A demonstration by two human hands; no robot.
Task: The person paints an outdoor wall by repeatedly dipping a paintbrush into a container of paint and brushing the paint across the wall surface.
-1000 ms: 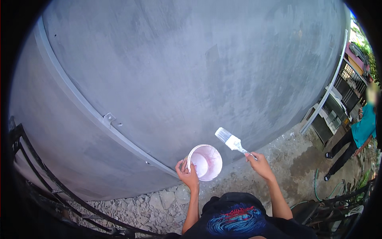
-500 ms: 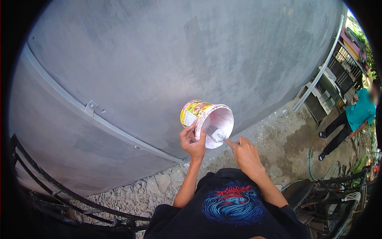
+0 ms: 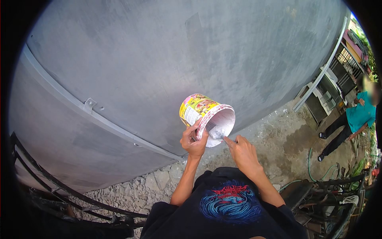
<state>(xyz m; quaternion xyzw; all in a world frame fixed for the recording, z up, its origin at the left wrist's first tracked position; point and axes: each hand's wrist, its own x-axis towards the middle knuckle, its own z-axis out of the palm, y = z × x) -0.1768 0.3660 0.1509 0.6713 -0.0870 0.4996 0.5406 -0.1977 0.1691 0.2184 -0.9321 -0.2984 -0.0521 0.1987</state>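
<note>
Railing: a dark metal railing (image 3: 59, 191) curves along the lower left, below the wall.
Wall: a big grey curved wall (image 3: 159, 51) fills most of the view, with a raised grey band (image 3: 79, 107) running slantwise across it and a small bracket (image 3: 89, 105) fixed on the band.
Ground: pale gravel (image 3: 147, 187) lies at the foot of the wall, under the person's left arm.
Left hand: the left hand (image 3: 193, 142) is closed around the rim of a small paint tub (image 3: 205, 115), thumb on the edge, holding it up in front of the wall.
Paint tub: tipped on its side, its white-coated mouth turned towards the person; the outside bears a bright yellow and red label.
Right hand: the right hand (image 3: 242, 153) is pinched on the handle of a paintbrush (image 3: 217, 132), just right of the tub.
Paintbrush: its pale bristle end sits inside the tub's mouth, against the lower wall.
Bystander: far right, another person in a teal shirt (image 3: 358, 115) stands on the wet ground, well apart.
Hose: a green hose (image 3: 314, 169) trails on the ground near that person's feet.
</note>
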